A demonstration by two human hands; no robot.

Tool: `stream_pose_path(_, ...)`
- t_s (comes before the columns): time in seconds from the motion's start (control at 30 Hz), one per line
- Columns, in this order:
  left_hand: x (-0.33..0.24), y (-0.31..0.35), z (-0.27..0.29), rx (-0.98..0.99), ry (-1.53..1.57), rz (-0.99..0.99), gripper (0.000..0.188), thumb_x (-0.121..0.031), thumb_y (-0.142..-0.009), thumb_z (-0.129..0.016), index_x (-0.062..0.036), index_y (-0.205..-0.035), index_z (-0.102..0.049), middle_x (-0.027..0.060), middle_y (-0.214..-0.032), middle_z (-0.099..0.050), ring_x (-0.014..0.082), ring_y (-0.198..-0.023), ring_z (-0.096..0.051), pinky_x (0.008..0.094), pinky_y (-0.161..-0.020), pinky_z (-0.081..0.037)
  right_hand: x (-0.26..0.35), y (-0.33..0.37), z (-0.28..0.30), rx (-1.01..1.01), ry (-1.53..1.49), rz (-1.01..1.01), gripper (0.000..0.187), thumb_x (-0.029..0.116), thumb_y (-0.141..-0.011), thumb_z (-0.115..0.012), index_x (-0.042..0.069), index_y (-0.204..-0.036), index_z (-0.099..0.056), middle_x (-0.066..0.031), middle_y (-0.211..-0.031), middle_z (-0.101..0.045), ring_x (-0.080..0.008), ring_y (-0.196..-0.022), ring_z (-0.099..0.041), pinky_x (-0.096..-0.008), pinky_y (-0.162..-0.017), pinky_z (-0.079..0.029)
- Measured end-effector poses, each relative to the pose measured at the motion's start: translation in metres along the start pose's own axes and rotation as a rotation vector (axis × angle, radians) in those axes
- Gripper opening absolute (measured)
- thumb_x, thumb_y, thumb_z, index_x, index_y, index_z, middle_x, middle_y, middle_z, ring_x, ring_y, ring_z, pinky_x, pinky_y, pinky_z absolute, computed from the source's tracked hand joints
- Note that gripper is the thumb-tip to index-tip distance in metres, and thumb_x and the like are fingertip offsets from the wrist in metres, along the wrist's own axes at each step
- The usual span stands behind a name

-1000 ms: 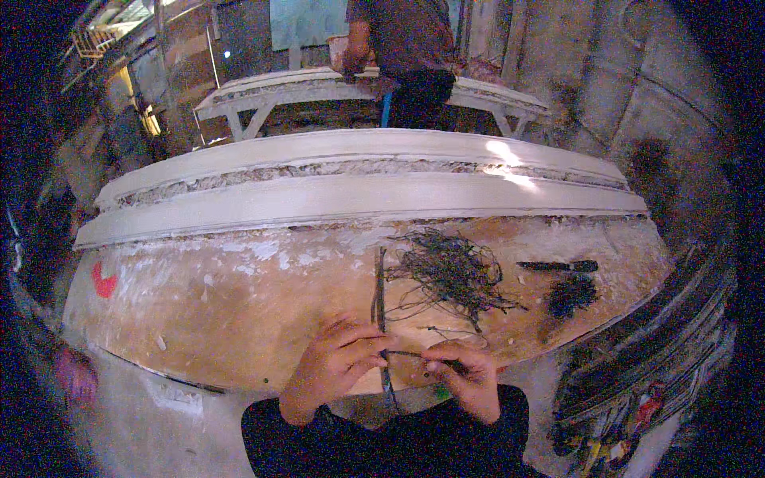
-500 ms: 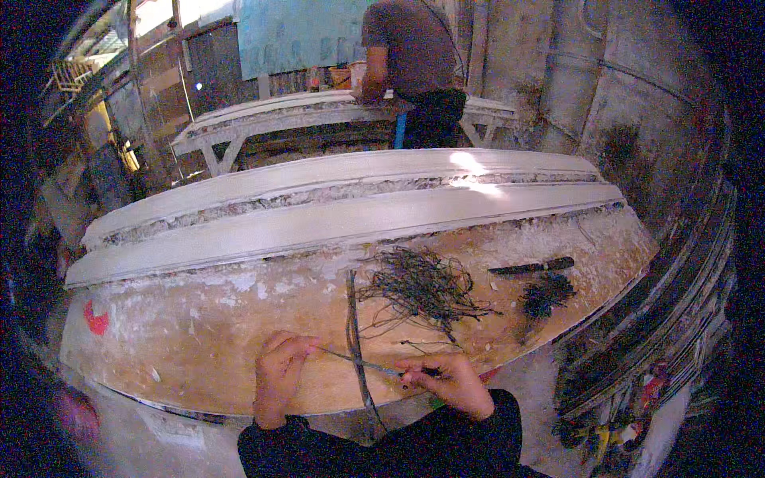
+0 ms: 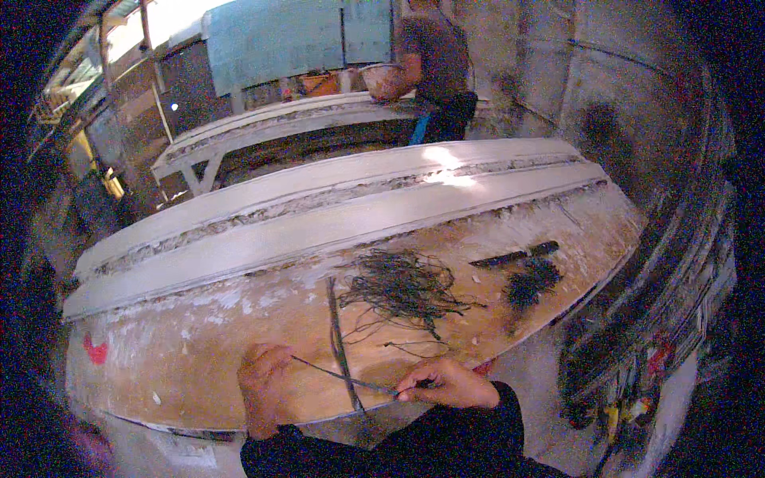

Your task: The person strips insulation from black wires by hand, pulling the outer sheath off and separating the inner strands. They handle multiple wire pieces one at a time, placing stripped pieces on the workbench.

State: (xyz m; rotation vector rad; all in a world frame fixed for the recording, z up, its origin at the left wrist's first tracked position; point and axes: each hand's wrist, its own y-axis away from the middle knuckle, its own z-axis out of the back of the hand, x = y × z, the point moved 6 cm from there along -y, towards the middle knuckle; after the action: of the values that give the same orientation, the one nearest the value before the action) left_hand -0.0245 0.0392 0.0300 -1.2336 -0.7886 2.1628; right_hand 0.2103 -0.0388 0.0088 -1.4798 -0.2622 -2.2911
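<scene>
Two hands, left hand (image 3: 263, 382) and right hand (image 3: 446, 384), each pinching one dark strand (image 3: 343, 378), red mark (image 3: 96, 350) left.

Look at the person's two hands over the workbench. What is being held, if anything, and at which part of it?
A thin dark strand is stretched between both hands: the right hand pinches one end, the left hand the other. It crosses over a dark stick lying on the bench.
</scene>
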Motion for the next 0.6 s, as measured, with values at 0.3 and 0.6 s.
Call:
stream_pose_path(0.3, 0.007, 0.006, -0.018, 0.045, 0.188, 0.310, 0.006, -0.004, -0.063, -0.060, -0.0054, -0.069, -0.062, 0.0067, -0.070, -0.058, 0.0187, -0.067, -0.052, 0.0292, -0.057, -0.044, 0.005, 0.028, 0.033, -0.227, -0.353, 0.039, 0.013, 0.010, -0.075, -0.062, 0.000, -0.083, -0.060, -0.0059, -0.079, -0.059, -0.0147, -0.077, -0.054, -0.0262, -0.070, -0.041)
stream_pose_path(0.6, 0.007, 0.005, -0.026, 0.016, 0.243, 0.185, 0.008, -0.006, -0.067, -0.062, -0.0058, -0.074, -0.060, 0.0084, -0.073, -0.057, 0.0209, -0.070, -0.053, 0.0300, -0.061, -0.045, 0.011, 0.047, 0.051, -0.459, -0.662, 0.280, 0.017, 0.006, -0.067, -0.068, 0.000, -0.080, -0.060, -0.0100, -0.077, -0.061, -0.0189, -0.068, -0.059, -0.0312, -0.063, -0.047)
